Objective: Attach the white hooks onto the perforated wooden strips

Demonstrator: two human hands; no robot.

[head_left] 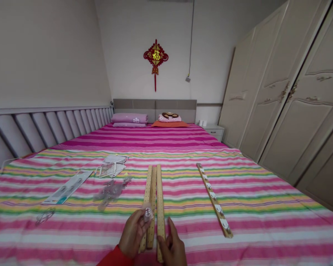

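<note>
Near the bed's front, my left hand (133,231) pinches a small clear plastic piece (147,214) with a shiny middle; it looks like a clear adhesive hook. Below it lie two pale wooden strips (152,199) with rows of small holes. A third wooden strip (160,207) lies just right of them, and my right hand (173,245) grips its near end, the thumb on it and the index finger stretched out. Farther right is a wooden strip (211,194) bearing several white pieces with metal parts. To the left is a pile of clear plastic pieces (111,191).
The striped sheet (183,207) covers the bed. At left are a long clear package (68,187), white papers (113,164) and a thin wire-like loop (46,216). Folded bedding (130,119) is by the headboard (177,109). A wardrobe (294,111) stands right, a railing (44,127) left.
</note>
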